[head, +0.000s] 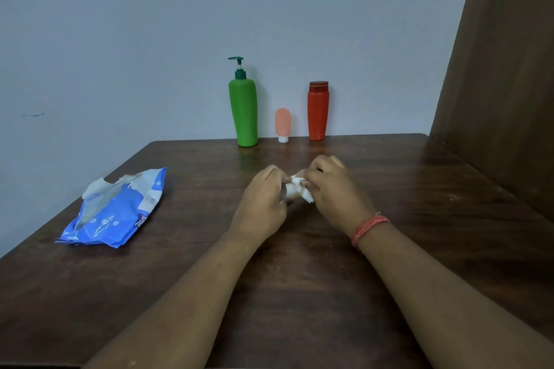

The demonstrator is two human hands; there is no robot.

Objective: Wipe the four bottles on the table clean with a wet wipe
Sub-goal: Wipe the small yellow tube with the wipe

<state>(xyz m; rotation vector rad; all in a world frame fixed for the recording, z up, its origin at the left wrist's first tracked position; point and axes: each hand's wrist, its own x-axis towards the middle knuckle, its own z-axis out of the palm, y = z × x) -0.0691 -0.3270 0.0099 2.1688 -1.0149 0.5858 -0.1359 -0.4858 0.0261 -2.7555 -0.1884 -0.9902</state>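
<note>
On the brown table (299,293) I see a blue wipe pack (117,213) far left of the green pump bottle (244,111) | red bottle (318,112) right of it | pink tube (282,124) between | left hand (263,204) and right hand (332,189), just before the green bottle, both curled round a small white object (295,190), wipe or bottle I cannot tell.
</note>
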